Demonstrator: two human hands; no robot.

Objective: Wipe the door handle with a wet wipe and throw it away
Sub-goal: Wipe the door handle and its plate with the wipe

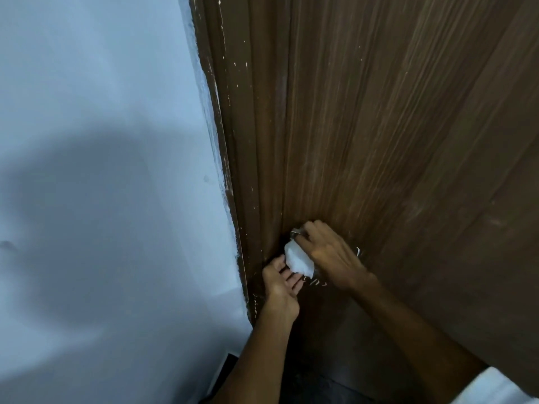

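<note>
Your right hand point(326, 252) presses the bunched wet wipe point(297, 259) on the door handle point(296, 232); your left hand point(281, 282), fingers curled, cups beneath it at the door point(408, 141) edge.

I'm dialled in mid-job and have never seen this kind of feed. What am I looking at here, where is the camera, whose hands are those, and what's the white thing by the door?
There is no machine here: a person is working with two bare hands. The single picture comes from a wide-angle camera worn on the person's head, looking forward and down, so the arms reach in from the bottom edge.

The brown wooden surface is the door; the pale area to the left is the wall.

The white thing is the wet wipe, bunched up. The right hand covers the door handle, of which only a small metal glint shows, and seems to press the wipe there. The left hand is just below, its fingers touching the wipe's lower edge. Which hand really grips it is hard to tell.
</note>
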